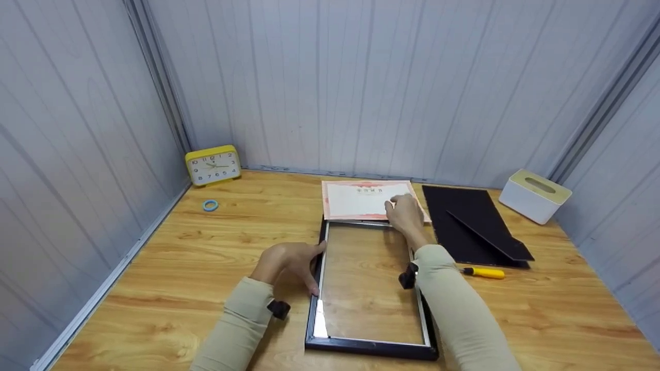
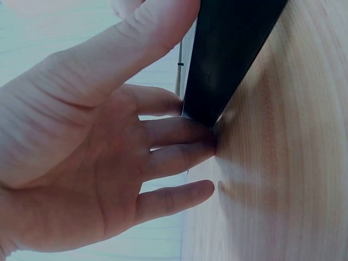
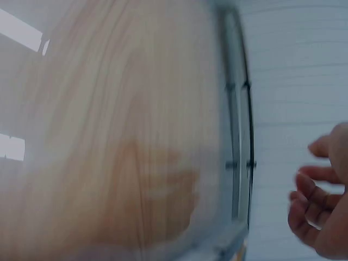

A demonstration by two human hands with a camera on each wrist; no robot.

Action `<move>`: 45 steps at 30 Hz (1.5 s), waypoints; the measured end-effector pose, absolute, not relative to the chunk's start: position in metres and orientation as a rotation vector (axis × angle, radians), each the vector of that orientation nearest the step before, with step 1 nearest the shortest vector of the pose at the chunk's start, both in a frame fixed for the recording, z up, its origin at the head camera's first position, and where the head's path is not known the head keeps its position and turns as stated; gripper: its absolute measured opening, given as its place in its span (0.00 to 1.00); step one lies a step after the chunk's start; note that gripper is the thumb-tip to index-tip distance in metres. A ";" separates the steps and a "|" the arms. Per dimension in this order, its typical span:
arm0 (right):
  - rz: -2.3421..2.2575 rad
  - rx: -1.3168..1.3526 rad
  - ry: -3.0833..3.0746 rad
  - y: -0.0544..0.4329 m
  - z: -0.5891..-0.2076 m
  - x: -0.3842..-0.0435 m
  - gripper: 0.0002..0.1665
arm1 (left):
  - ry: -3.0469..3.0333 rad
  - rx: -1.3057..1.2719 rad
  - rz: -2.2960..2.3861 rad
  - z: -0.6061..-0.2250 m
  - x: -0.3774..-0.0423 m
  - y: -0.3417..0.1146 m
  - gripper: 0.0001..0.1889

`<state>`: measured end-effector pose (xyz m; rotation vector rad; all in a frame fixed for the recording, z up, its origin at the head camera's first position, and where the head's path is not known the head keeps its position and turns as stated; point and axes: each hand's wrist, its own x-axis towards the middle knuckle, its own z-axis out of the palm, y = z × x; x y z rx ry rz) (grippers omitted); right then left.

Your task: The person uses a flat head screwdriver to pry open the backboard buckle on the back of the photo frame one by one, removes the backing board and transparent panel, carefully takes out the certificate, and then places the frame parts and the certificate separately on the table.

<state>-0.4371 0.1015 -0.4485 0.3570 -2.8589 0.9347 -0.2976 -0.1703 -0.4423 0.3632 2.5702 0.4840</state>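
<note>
A black picture frame (image 1: 371, 348) with a clear pane lies on the wooden table, its long sides running away from me. My left hand (image 1: 294, 260) is at its left side, thumb and fingers spread. In the left wrist view the fingers (image 2: 179, 130) reach the frame's black side (image 2: 228, 54) near the tabletop. Over the far right corner hovers my right hand (image 1: 406, 214), fingers loosely bent, in front of a red-bordered certificate (image 1: 356, 201). In the right wrist view that hand (image 3: 323, 196) holds nothing; the pane (image 3: 119, 109) reflects it.
Black boards (image 1: 459, 211) lie right of the certificate, one tilted over the other. Near them is a yellow-handled tool (image 1: 487, 273). A white tissue box (image 1: 531, 201) stands at the far right. A yellow clock (image 1: 214, 165) and a blue ring (image 1: 210, 205) are at the far left.
</note>
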 end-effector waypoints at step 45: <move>0.435 0.729 -3.292 0.122 -0.457 -0.429 0.48 | 2.623 0.376 0.326 -0.436 -0.291 -0.158 0.65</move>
